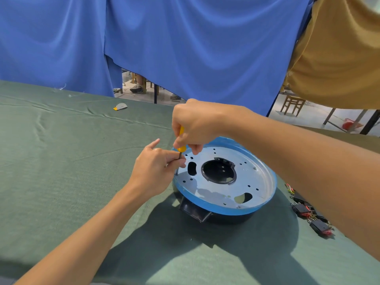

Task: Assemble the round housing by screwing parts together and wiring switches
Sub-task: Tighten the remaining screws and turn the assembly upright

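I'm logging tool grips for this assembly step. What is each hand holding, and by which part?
The right hand grips the yellow screwdriver by its handle. The left hand pinches its metal shaft just above the round housing.

There were one round housing (257,177), one screwdriver (181,149), a left hand (154,173), a right hand (195,124) and at least three switches (301,209).

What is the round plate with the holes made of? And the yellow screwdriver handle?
The round plate looks like sheet metal: silvery, dull sheen, cleanly punched holes. The screwdriver handle seems plastic: bright, glossy, even yellow. Neither is certain from looks alone.
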A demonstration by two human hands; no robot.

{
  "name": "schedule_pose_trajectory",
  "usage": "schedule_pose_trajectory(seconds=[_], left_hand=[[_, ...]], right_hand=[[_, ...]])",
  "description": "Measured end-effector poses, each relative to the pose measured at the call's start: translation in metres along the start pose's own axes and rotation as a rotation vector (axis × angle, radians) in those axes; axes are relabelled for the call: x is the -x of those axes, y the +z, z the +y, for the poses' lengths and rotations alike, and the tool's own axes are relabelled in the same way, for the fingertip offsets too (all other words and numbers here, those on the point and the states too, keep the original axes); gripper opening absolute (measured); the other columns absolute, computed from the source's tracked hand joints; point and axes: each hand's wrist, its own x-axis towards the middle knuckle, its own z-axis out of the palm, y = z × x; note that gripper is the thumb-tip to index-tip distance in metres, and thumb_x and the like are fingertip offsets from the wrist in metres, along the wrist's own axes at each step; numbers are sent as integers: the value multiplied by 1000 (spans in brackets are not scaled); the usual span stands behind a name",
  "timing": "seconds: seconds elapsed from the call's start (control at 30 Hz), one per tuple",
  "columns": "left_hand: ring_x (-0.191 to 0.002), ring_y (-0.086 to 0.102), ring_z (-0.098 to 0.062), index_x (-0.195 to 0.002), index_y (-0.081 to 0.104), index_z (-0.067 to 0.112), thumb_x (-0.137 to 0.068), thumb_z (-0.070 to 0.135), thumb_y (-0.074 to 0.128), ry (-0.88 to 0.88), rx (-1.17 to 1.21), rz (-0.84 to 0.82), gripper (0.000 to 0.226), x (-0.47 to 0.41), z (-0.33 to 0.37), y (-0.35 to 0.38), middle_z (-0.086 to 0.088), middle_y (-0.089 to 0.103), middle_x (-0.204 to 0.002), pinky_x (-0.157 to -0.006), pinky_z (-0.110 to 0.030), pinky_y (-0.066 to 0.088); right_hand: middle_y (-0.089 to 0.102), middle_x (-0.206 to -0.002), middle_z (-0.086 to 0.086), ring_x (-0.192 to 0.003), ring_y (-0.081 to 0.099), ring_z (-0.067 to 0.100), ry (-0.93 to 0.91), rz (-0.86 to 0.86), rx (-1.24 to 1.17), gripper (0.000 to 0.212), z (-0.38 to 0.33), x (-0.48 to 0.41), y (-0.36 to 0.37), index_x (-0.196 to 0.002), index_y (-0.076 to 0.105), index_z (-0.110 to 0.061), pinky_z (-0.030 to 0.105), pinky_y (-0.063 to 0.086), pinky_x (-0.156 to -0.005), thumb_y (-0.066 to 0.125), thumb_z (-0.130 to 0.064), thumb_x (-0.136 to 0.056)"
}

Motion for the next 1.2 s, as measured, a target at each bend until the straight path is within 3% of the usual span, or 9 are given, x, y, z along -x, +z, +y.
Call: schedule_pose_trajectory(seconds=[0.13,0.37,0.47,0.57,0.67,0.77,0.9,1.07,1.2], left_hand=[[-89,72,-18,-88,79,12,-97,7,59,24,-5,-72,22,-2,0,-3,6,78,-89,-116,-15,4],[-78,68,-22,-106,76,15,-101,19,53,60,-96,-205,24,-4,10,-2,4,75,-81,-123,-32,9],[-94,70,-20,-123,67,13,-103,24,46,17,-32,-155,31,4,21,-1,-1,75,-106,-121,-29,9],[-101,67,-15,-123,67,15,-103,35,45,30,-46,-107,36,10,42,-2,3,75,-105,-121,-28,12],[-101,65,-17,-122,66,23,-93,66,34,112,-128,-220,61,14,75,2,5,74,-104,-115,-31,24],[-95,62,-22,-119,63,24,-75,86,18,236,-296,-378,88,21,102,18,7,71,-93,-91,-31,36],[-97,63,-22,-113,58,19,-87,76,37,378,-522,-415,66,30,111,41,5,66,-101,-96,-36,41],[-101,61,-22,-113,58,17,-90,64,51,399,-644,-383,52,32,111,46,4,63,-108,-91,-33,39],[-107,59,-18,-117,58,20,-88,65,54,388,-644,-354,53,34,112,47,8,64,-113,-93,-31,36]], right_hand=[[64,-45,-2,-40,59,8,177,-35,-190,36,-3,-4,4,-60,57,-10,17,49,-51,48,-15,-95],[68,-56,7,-40,56,11,316,17,-493,35,24,22,19,-81,66,1,18,49,-43,51,-25,-98],[72,-68,11,-46,61,11,379,188,-615,36,51,47,30,-85,68,2,18,47,-43,50,-25,-99],[71,-77,9,-54,65,12,465,455,-811,28,79,80,52,-93,67,-5,22,49,-49,46,-23,-101],[70,-82,6,-66,67,17,635,712,-963,18,97,107,87,-103,64,-12,31,55,-61,48,-20,-100],[70,-83,1,-87,66,26,872,911,-922,8,107,124,132,-98,55,-18,49,53,-82,51,-25,-97],[68,-95,13,-95,57,37,1044,982,-799,14,103,132,183,-97,49,-11,41,41,-79,48,-25,-98],[62,-92,25,-93,53,42,987,865,-548,15,94,128,212,-100,45,-6,42,31,-67,46,-21,-99],[64,-102,18,-105,51,35,947,620,-194,10,93,127,216,-105,45,-8,39,39,-81,46,-9,-95]])
